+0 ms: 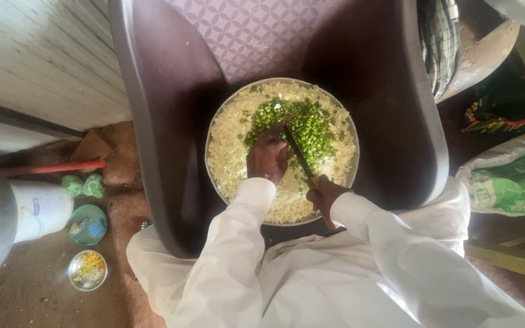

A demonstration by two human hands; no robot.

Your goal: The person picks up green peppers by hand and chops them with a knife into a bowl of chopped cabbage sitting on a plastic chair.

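white sleeves lowest; my right hand point(325, 197) grips a knife point(299, 155), left hand point(267, 159) presses chopped greens point(296, 124) on shredded white food in a round metal tray point(350, 127); green-printed sack point(511, 176) at right.

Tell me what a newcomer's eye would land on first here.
First the round metal tray in the middle, heaped with pale shredded food and bright chopped greens. Over it the left hand presses the greens while the right hand holds a knife. The tray sits in a dark plastic tub.
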